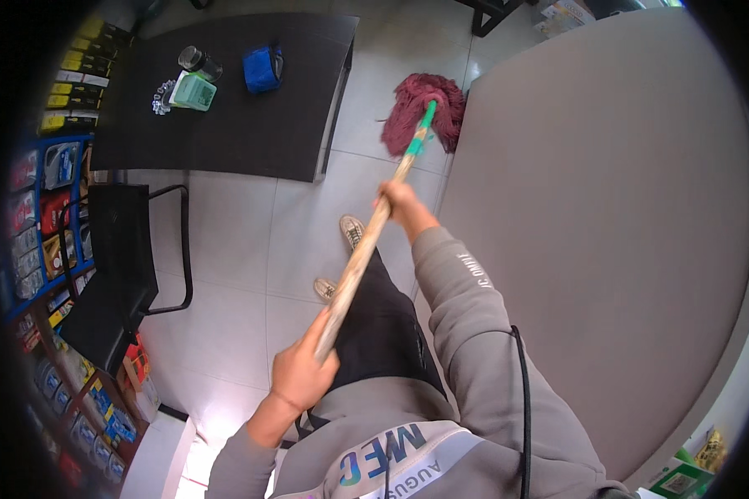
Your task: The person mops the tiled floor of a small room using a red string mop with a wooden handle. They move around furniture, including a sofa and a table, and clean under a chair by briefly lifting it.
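As the pale floor [229,241] is stretching beside the big grey counter [599,208], the mop [365,247] is slanting over it, its red strings [406,108] lying on that floor by the counter's edge. The left hand [304,373] is wrapping round the stick's [348,291] near end; the right hand [401,202] is gripping farther down. The person should probably be keeping the strings flat and pushing softly.

We count two hands [305,372] [402,202], one mop [369,237], two shoes [353,230] [324,289], one blue pouch [261,70], one jar [202,65], one black armchair [123,237].
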`<act>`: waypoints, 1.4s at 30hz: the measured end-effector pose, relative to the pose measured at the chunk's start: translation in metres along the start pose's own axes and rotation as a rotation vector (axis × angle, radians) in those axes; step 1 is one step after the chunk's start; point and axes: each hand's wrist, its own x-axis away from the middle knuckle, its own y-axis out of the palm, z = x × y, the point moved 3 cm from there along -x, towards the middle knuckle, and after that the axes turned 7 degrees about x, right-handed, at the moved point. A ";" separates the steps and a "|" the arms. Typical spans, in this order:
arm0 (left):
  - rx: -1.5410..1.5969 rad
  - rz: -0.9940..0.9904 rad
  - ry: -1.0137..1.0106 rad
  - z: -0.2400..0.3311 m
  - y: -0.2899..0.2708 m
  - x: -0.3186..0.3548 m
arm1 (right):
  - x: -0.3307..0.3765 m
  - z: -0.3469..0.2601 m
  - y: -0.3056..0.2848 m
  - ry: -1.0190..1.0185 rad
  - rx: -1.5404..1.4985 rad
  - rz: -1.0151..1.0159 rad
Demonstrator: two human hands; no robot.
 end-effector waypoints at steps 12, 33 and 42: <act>-0.533 0.011 -0.050 -0.001 -0.055 0.014 | 0.015 -0.011 0.119 0.009 -0.186 -0.319; 0.672 0.134 -0.610 -0.022 -0.194 0.286 | 0.276 0.066 0.150 0.313 0.118 -0.426; 0.380 -0.031 -0.290 0.028 -0.105 0.077 | 0.148 -0.082 0.055 -0.133 -0.092 -0.174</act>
